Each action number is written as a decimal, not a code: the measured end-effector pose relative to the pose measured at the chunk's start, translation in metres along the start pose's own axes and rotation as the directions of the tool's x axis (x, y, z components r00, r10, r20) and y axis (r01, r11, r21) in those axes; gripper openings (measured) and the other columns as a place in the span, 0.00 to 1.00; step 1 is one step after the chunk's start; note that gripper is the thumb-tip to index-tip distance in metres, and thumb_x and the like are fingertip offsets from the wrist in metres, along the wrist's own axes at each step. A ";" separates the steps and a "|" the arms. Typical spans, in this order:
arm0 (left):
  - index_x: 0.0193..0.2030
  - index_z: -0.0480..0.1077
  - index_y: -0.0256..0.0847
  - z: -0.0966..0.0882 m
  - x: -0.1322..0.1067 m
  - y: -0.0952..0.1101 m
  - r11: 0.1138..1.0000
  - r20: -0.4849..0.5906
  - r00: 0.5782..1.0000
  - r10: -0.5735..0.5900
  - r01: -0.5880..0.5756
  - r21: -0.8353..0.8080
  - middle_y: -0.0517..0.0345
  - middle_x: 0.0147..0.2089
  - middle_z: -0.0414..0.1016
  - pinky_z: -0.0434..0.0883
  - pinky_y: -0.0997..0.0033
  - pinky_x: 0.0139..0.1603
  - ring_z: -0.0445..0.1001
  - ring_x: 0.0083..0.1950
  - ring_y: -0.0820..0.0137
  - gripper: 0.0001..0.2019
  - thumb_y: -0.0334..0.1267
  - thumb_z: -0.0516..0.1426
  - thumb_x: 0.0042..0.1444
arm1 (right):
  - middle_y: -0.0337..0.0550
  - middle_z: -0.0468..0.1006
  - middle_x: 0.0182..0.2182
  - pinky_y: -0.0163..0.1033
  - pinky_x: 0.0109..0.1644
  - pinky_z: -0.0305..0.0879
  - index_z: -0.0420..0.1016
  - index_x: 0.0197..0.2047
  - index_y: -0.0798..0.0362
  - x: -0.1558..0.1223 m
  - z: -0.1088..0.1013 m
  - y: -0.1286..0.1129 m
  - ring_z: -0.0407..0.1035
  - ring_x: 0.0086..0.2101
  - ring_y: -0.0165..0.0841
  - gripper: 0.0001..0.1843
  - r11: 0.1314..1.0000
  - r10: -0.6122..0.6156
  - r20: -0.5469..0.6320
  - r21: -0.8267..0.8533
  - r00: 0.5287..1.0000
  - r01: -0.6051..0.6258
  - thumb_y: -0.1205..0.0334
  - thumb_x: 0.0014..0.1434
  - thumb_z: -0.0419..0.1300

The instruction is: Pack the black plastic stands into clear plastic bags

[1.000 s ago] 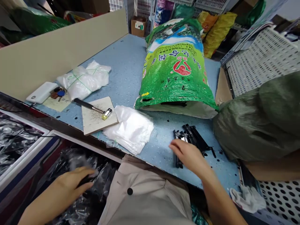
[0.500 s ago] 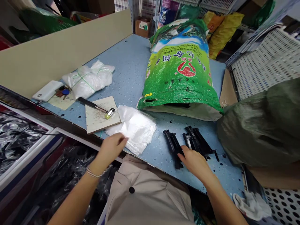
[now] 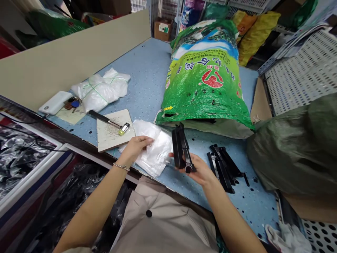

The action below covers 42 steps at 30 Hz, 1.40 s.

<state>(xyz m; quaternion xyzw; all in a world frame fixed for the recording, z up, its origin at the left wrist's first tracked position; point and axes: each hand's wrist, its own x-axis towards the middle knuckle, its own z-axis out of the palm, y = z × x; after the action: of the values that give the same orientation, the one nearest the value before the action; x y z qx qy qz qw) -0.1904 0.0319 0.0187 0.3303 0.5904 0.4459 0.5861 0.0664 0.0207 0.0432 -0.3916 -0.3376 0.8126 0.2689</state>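
Note:
My right hand (image 3: 198, 171) grips a long black plastic part (image 3: 181, 149) by its near end and holds it raised above the blue table (image 3: 147, 80), its far end pointing away from me. My left hand (image 3: 134, 147) rests on a stack of clear plastic bags (image 3: 155, 151) just left of that part, fingers curled onto the top bag. A pile of more black plastic parts (image 3: 223, 165) lies on the table to the right of my right hand.
A big green woven sack (image 3: 205, 88) lies on its side behind the parts. A small hammer (image 3: 110, 121) rests on a board (image 3: 114, 131). Bundled white bags (image 3: 101, 89), keys (image 3: 72, 103) and a white power bank (image 3: 55, 102) sit at left. A dark green bag (image 3: 295, 147) fills the right.
My right hand picked one black part off the table and lifted it toward the bags. My left hand came up from below the table edge onto the stack of clear bags.

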 end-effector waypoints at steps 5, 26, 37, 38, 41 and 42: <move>0.25 0.71 0.37 0.012 -0.009 -0.004 0.990 -0.097 0.988 0.117 -0.109 0.090 0.61 0.25 0.71 0.62 0.74 0.29 0.65 0.26 0.75 0.12 0.41 0.67 0.37 | 0.46 0.82 0.37 0.35 0.33 0.72 0.77 0.41 0.54 0.049 0.036 0.006 0.76 0.30 0.33 0.17 0.984 0.011 0.032 0.179 0.999 -0.017 0.55 0.50 0.69; 0.66 0.57 0.40 -0.015 -0.047 -0.006 0.436 0.211 0.806 0.552 -0.495 0.751 0.45 0.67 0.59 0.65 0.57 0.65 0.62 0.67 0.60 0.28 0.26 0.48 0.58 | 0.43 0.78 0.30 0.20 0.30 0.70 0.73 0.45 0.61 0.030 0.030 0.048 0.72 0.28 0.21 0.11 0.755 0.274 0.338 0.504 0.900 -0.419 0.63 0.61 0.59; 0.65 0.60 0.43 0.019 -0.123 -0.005 0.379 0.528 0.733 0.428 -0.676 0.632 0.47 0.62 0.68 0.70 0.63 0.60 0.70 0.60 0.64 0.24 0.31 0.49 0.62 | 0.39 0.78 0.34 0.40 0.47 0.67 0.76 0.43 0.52 0.006 0.061 0.047 0.70 0.39 0.34 0.11 0.703 -0.359 0.041 -0.645 0.932 0.299 0.63 0.58 0.57; 0.63 0.63 0.44 0.009 -0.131 0.001 0.390 0.499 0.761 0.415 -0.644 0.658 0.49 0.59 0.71 0.70 0.63 0.60 0.72 0.58 0.64 0.22 0.34 0.50 0.62 | 0.41 0.79 0.38 0.40 0.48 0.67 0.76 0.47 0.52 -0.002 0.060 0.043 0.71 0.41 0.34 0.13 0.712 -0.295 0.132 -0.629 0.946 0.310 0.62 0.59 0.56; 0.57 0.70 0.51 -0.051 -0.156 0.003 0.430 0.409 0.888 0.209 -0.459 0.777 0.57 0.55 0.76 0.70 0.64 0.58 0.74 0.56 0.62 0.19 0.43 0.54 0.60 | 0.44 0.79 0.46 0.41 0.49 0.68 0.72 0.55 0.49 -0.031 0.040 0.026 0.73 0.45 0.36 0.19 0.723 -0.172 0.185 -0.643 0.967 0.252 0.56 0.61 0.57; 0.54 0.73 0.53 -0.078 -0.163 -0.005 0.438 0.358 0.927 0.116 -0.371 0.819 0.59 0.53 0.78 0.72 0.64 0.56 0.76 0.54 0.61 0.18 0.46 0.56 0.57 | 0.44 0.79 0.47 0.41 0.49 0.68 0.72 0.56 0.49 -0.041 0.027 0.018 0.73 0.45 0.36 0.20 0.673 -0.185 0.108 -0.710 0.977 0.206 0.55 0.61 0.56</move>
<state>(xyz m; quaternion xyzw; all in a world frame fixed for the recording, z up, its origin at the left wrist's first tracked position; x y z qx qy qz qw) -0.2515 -0.1291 0.0724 0.7174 0.6012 0.1166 0.3322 0.0640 -0.0289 0.0606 -0.4160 -0.6710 0.5881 0.1757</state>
